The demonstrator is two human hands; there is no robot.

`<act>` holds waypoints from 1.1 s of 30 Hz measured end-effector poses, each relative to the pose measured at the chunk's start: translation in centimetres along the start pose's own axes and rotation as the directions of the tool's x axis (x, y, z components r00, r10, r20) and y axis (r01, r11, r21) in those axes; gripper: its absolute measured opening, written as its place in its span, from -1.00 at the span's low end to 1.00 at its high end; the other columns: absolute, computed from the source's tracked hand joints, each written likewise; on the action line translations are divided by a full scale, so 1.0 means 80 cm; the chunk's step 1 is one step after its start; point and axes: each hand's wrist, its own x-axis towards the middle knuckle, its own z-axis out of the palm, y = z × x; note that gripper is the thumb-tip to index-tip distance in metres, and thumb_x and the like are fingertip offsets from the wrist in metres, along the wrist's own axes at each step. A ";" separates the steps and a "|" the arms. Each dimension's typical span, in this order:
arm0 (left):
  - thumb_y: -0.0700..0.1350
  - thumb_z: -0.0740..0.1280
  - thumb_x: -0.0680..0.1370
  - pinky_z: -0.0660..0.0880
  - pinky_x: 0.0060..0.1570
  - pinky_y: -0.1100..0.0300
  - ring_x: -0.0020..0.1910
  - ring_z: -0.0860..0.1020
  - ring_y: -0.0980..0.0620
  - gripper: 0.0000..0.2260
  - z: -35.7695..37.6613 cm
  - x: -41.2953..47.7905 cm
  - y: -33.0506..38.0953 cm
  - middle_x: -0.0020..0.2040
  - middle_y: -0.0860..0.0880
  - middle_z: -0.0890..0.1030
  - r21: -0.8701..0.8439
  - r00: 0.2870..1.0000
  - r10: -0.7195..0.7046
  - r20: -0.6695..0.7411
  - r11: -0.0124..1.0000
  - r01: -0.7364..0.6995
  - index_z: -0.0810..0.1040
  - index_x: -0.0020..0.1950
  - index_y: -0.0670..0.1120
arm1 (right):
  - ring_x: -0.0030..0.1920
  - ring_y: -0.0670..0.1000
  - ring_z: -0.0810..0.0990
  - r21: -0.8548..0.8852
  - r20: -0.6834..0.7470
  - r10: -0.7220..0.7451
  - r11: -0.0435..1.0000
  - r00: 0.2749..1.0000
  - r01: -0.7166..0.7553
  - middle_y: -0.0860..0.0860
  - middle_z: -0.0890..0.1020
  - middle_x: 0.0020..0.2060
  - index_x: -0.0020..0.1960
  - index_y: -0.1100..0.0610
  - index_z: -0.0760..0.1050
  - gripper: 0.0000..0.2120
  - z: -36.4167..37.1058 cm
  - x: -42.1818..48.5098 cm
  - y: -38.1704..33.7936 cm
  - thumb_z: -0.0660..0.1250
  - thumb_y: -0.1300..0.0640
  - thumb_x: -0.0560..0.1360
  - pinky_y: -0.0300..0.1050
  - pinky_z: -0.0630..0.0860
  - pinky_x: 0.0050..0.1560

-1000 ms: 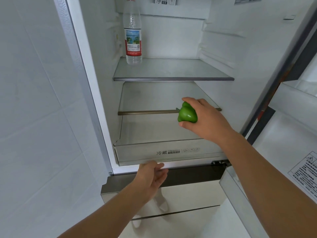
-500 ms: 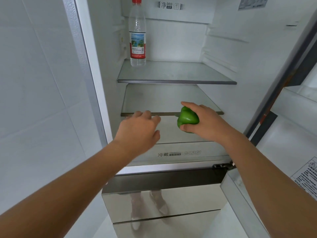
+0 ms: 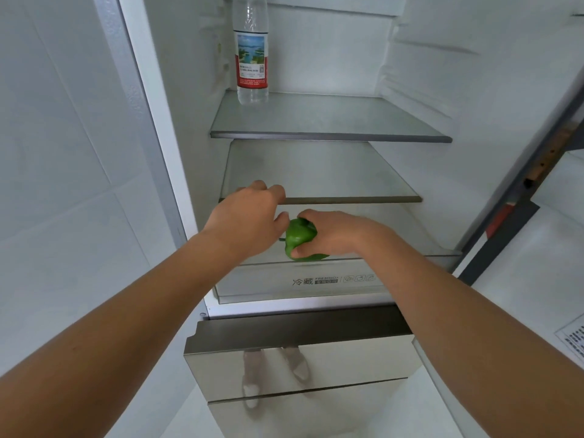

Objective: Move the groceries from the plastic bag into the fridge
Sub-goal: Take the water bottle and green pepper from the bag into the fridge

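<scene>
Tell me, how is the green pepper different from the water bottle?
The green pepper is green and lumpy; the water bottle is clear and tall. The pepper is held by the right hand; the bottle stands alone on a shelf. Both are inside the fridge.

The bottle is cut off above its shoulder by the top edge of the frame, and the small print on its label is unreadable. The right side of the pepper is covered by the right hand. The fingertips of the left hand are hidden behind its knuckles at the shelf edge, so any grip cannot be told. The sticker at lower right is cut off by the frame edge and its text is illegible.
</scene>
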 end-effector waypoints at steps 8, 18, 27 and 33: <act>0.04 0.23 0.61 0.57 -0.03 -0.07 -0.01 0.57 -0.15 -0.70 -0.004 0.001 -0.014 0.10 -0.08 0.54 -0.043 0.999 -0.016 -0.045 0.999 0.014 0.50 0.29 -0.03 | 0.04 0.08 0.60 -0.017 0.195 -0.060 0.998 0.979 0.064 -0.02 0.51 0.20 0.49 -0.11 0.20 -0.18 0.029 0.075 -0.046 0.37 -0.35 0.34 0.07 0.68 -0.05; -0.16 0.22 0.59 0.56 0.05 -0.04 0.08 0.56 -0.21 -0.67 0.003 -0.006 -0.024 0.19 -0.15 0.49 0.098 0.991 -0.101 0.088 0.991 0.092 0.45 0.36 -0.12 | -0.24 -0.01 0.47 -0.051 0.147 -0.035 0.998 0.989 0.043 0.09 0.51 0.11 0.44 0.07 0.24 -0.33 0.055 0.113 -0.055 0.37 -0.21 0.48 -0.05 0.48 -0.17; -0.13 0.22 0.61 0.42 0.04 0.08 0.15 0.51 -0.19 -0.68 -0.003 -0.010 -0.023 0.20 -0.17 0.45 0.138 0.983 -0.137 0.120 0.983 0.120 0.42 0.35 -0.18 | 0.05 0.17 0.54 -0.110 0.081 0.108 0.989 0.991 -0.099 0.19 0.53 0.18 0.46 0.20 0.26 -0.48 0.042 0.117 -0.050 0.05 -0.15 0.68 0.03 0.46 -0.01; -0.08 0.21 0.62 0.42 0.03 0.09 0.10 0.53 -0.18 -0.74 -0.003 -0.028 -0.024 0.18 -0.17 0.47 0.124 0.984 -0.126 0.123 0.986 0.110 0.47 0.26 -0.17 | -0.32 0.06 0.43 0.062 0.096 0.225 0.971 0.970 -0.232 0.14 0.44 -0.18 0.50 0.26 0.18 -0.54 0.035 0.119 -0.055 0.01 -0.01 0.72 -0.03 0.50 -0.27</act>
